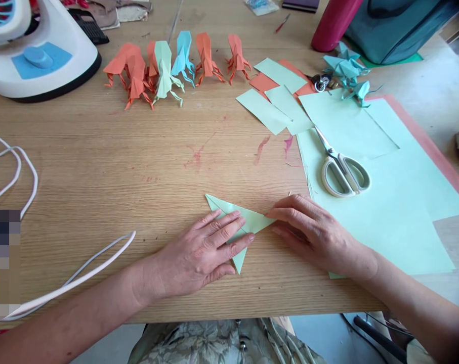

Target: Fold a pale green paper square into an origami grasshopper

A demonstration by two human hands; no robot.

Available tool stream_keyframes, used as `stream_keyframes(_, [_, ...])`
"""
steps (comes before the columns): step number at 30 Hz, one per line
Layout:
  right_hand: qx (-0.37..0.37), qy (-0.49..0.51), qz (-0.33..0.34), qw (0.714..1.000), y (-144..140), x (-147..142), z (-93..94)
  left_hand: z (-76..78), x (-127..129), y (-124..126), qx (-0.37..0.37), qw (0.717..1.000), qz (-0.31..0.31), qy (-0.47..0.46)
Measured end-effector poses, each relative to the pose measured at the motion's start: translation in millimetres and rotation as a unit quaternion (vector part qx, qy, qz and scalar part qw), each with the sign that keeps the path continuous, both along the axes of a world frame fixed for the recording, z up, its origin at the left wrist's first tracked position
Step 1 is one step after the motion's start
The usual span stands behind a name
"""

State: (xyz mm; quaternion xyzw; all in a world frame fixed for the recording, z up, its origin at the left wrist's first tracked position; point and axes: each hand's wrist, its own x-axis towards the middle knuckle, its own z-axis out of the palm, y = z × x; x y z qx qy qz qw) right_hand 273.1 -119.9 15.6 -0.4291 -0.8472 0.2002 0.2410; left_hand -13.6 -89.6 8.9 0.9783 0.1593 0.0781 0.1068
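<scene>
Your folded light-green paper (256,222) lies on the table (138,151) a little in from the near edge, about midway along it, directly between your two hands. Your left hand (210,250) covers its left part, palm down, fingers long and slightly spread, the fingertips resting on the paper while the thumb sits lower, near the bottom point. Your right hand (316,227) is at the paper's right-hand corner, fingers curled and drawn together, the tips touching that corner; you cannot tell from here whether it is pinched or only pressed. One point of the paper sticks out beyond your left fingers toward the far edge, another toward the near edge. Beyond your hands, a stretch of stained wood reaches to the row of paper figures (163,65) near the far side. Room narrows on the right, where green sheets (388,217) come close to your right hand and carry the scissors (339,163). A white cable (62,290) loops beside your left forearm. Both forearms come in over the near edge, angling inward from the two near corners.
</scene>
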Motion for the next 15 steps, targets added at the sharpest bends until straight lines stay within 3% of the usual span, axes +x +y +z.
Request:
stream_keyframes(4, [-0.003, -0.012, 0.031, 0.999, -11.8, -4.1, -0.4, 3.6, -5.9, 16.2, -0.021, 0.998, -0.051, -0.011])
stream_keyframes(11, [-0.024, -0.008, 0.052, 0.998, -25.2, -11.3, 2.7, 5.1, 2.8, 14.0, -0.006, 0.999, -0.018, -0.037])
stream_keyframes(15, [0.012, -0.021, 0.033, 0.999, -21.9, -11.0, 2.7, 0.0, -2.8, 13.7, 0.007, 0.999, -0.019, -0.027])
